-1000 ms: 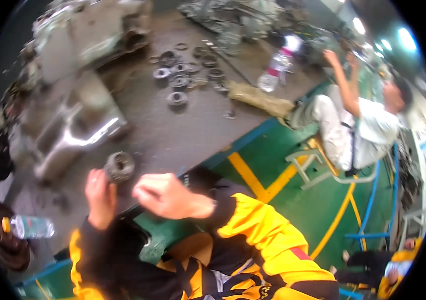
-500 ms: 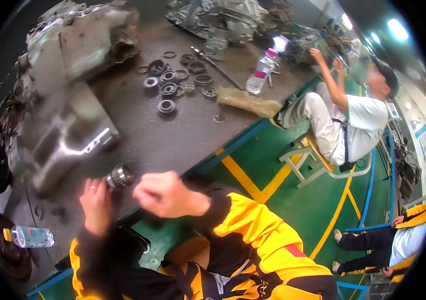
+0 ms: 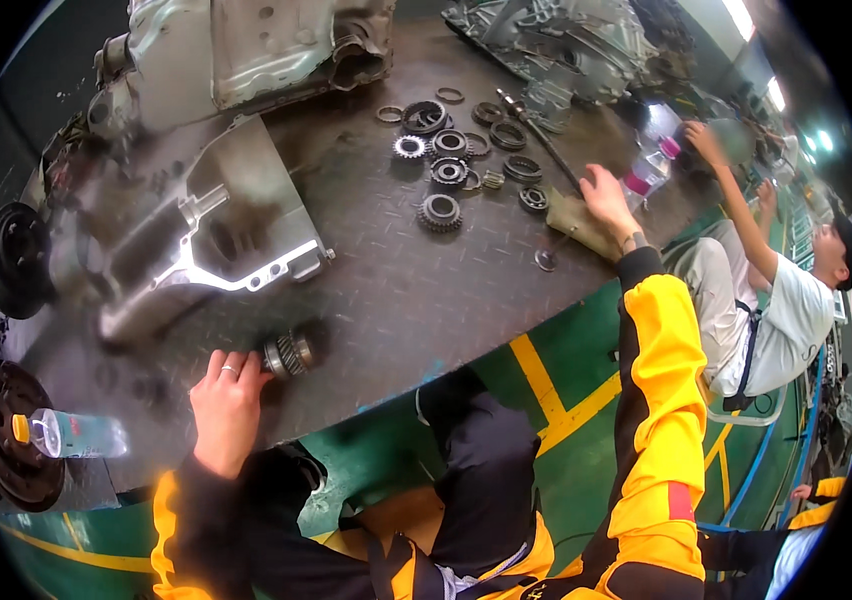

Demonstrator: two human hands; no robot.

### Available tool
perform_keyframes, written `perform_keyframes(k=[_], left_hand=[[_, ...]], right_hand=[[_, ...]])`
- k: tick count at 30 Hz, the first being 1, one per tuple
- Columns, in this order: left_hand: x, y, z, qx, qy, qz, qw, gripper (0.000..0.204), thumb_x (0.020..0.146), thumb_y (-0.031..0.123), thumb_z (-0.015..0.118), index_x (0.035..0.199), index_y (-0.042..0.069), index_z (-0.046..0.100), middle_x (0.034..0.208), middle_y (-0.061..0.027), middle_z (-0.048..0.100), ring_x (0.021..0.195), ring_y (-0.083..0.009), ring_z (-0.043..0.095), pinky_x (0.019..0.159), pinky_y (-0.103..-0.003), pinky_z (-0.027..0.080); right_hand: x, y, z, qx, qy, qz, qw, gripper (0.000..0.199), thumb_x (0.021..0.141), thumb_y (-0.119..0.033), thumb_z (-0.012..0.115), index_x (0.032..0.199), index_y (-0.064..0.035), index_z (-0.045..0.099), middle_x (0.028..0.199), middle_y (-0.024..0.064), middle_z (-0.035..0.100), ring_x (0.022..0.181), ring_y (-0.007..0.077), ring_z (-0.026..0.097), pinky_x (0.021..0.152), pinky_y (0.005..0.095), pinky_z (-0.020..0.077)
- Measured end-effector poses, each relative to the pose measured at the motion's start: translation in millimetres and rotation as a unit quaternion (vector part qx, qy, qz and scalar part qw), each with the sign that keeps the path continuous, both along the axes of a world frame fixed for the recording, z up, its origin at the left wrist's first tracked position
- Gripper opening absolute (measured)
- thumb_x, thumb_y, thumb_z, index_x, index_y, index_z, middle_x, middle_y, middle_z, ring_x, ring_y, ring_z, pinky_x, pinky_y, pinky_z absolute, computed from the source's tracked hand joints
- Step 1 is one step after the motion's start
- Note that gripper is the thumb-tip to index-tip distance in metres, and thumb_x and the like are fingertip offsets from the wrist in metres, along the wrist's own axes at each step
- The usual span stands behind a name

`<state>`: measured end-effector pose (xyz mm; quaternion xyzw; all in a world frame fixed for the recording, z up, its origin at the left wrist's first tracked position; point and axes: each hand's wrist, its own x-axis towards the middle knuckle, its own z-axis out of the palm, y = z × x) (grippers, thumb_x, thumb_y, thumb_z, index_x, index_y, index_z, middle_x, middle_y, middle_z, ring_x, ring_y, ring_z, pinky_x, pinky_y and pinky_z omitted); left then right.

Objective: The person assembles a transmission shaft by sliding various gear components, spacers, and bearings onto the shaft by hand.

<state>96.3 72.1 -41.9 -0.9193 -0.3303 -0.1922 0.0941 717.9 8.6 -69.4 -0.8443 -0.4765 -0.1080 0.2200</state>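
Loose gears (image 3: 443, 170) mid-bench; aluminium housing (image 3: 196, 240) left; water bottle (image 3: 71, 433) near edge.

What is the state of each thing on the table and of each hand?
Left hand: holds the gear shaft, which lies on the table.
Right hand: open, stretched out, touches the cloth.
Plastic bottle: lies on its side, cap on.
Loose gears: lie flat, spread out.
Housing: lies on the table.

Mechanical workshop: gears (image 3: 440, 211), gearbox housings (image 3: 246, 50).
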Motion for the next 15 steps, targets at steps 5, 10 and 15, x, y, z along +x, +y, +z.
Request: perform_keyframes(k=[5,10,15], left_hand=[[-0.9,7.1,1.7,-0.031,0.015,0.025,0.999,0.028,0.069,0.010,0.072,0.095,0.004,0.066,0.090,-0.0047,0.061,0.085,-0.0231,0.058,0.061,-0.035,0.050],[-3.6,11.4,3.0,-0.066,0.001,0.034,0.997,0.027,0.069,0.005,0.070,0.095,0.002,0.065,0.098,-0.0087,0.063,0.092,-0.0290,0.059,0.068,-0.038,0.051],[-6.5,19.1,0.3,-0.087,-0.027,0.045,0.995,0.025,0.071,0.004,0.070,0.096,0.002,0.064,0.096,-0.0101,0.062,0.089,-0.0313,0.059,0.068,-0.040,0.050]], right_hand=[[18.0,24.5,-6.6,-0.074,0.007,0.020,0.997,0.048,0.088,-0.021,0.063,0.128,0.0020,0.051,0.119,0.0268,0.060,0.115,0.0425,0.054,0.098,0.0456,0.0445],[7.3,43.4,0.6,-0.204,-0.030,-0.041,0.978,0.036,0.088,-0.020,0.059,0.116,0.0027,0.053,0.115,0.0266,0.060,0.112,0.0439,0.056,0.093,0.0492,0.0469],[-6.9,51.5,19.4,-0.214,-0.006,-0.044,0.976,0.038,0.088,-0.024,0.057,0.106,0.0101,0.057,0.110,0.0332,0.060,0.107,0.0440,0.058,0.090,0.0480,0.0485]])
